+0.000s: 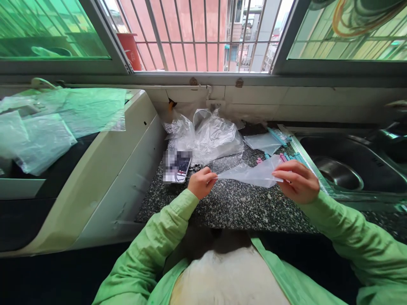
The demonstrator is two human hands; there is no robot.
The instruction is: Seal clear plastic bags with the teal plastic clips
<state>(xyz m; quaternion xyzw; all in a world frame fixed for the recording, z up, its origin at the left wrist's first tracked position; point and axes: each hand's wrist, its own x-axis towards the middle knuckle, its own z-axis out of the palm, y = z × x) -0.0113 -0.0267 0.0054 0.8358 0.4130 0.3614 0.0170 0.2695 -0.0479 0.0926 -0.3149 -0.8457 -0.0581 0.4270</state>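
**Clear bag held taut above the counter**

Our left hand (201, 182) pinches one corner of the small clear plastic bag (251, 173). The bag spans above the speckled counter (229, 207). Our right hand (297, 181) clamps its opposite edge, beside the steel sink (349, 169).

A phone (177, 166) lies at nine o'clock on the speckled counter (235, 203), crumpled plastic bags (206, 135) at twelve, coloured clips (288, 156) and a steel sink (346, 169) toward two
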